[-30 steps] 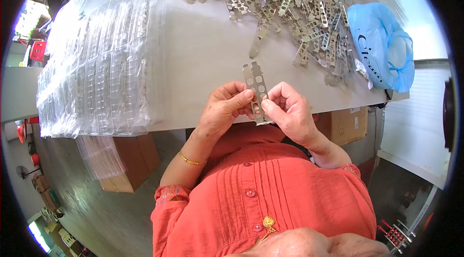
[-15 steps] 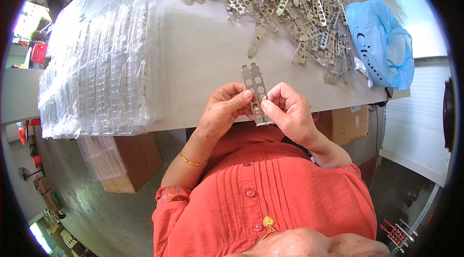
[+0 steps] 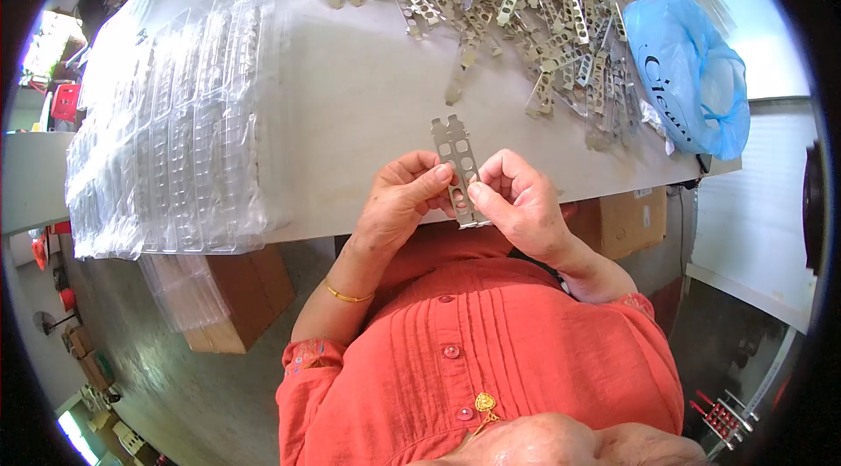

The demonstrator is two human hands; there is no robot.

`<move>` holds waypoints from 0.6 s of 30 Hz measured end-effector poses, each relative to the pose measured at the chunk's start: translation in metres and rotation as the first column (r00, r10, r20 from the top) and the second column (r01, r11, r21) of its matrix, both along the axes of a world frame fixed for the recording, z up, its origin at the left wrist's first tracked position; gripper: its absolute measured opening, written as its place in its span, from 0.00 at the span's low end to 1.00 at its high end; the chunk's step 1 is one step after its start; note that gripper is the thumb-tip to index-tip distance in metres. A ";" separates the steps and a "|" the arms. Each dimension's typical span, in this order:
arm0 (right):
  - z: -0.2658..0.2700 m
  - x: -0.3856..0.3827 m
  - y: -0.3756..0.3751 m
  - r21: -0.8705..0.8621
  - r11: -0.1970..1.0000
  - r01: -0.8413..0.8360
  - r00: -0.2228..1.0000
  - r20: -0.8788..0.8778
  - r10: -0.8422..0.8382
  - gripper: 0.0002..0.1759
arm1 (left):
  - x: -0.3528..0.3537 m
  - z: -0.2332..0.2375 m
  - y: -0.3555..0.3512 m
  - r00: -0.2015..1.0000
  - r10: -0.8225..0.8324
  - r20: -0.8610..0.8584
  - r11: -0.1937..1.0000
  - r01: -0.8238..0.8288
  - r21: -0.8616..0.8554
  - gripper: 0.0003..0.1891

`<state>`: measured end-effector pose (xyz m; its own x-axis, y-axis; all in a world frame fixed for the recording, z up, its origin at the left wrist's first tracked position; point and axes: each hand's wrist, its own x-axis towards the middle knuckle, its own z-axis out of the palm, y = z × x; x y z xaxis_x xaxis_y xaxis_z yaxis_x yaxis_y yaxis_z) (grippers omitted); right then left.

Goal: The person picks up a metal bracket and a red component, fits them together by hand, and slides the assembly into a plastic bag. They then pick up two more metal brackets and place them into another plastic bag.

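Observation:
Two slim metal slot brackets [image 3: 456,153] with rows of cut-out holes lie side by side between my hands, over the table's near edge. Their notched ends point away from me, and bent tabs show at the near end. My left hand [image 3: 405,196] pinches them from the left, thumb on top. From the right, my right hand [image 3: 519,208] grips the same pair lower down, with its thumb against the face. Fingers behind the metal are partly hidden. Beyond them, a loose heap of similar brackets [image 3: 511,3] covers the table's far side.
Clear plastic trays [image 3: 180,124] in wrinkled film are stacked on the left of the table [image 3: 350,89]. A blue plastic bag [image 3: 688,76] sits at the right edge. Cardboard boxes [image 3: 254,291] stand under the table, and more clear sheets lie at the far right.
Both hands and the brackets have shifted very slightly to the left in the view. The grip looks the same, and the heap has not been disturbed.

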<state>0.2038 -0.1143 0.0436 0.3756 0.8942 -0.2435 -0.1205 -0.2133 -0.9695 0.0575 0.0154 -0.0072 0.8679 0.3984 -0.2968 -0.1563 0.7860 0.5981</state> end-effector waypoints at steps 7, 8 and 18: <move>-0.001 0.002 0.000 -0.016 1.000 -0.025 0.999 0.022 0.026 0.06 | -0.001 0.001 0.002 0.999 -0.004 -0.034 1.000 0.005 0.008 0.07; 0.000 0.002 0.000 -0.017 1.000 -0.022 1.000 0.012 0.023 0.06 | -0.001 0.001 0.002 0.999 -0.004 -0.034 1.000 0.005 0.008 0.07; 0.001 0.005 0.001 -0.060 0.997 -0.046 0.999 -0.024 0.045 0.05 | 0.000 -0.003 0.001 0.999 -0.007 -0.048 1.000 0.007 -0.008 0.06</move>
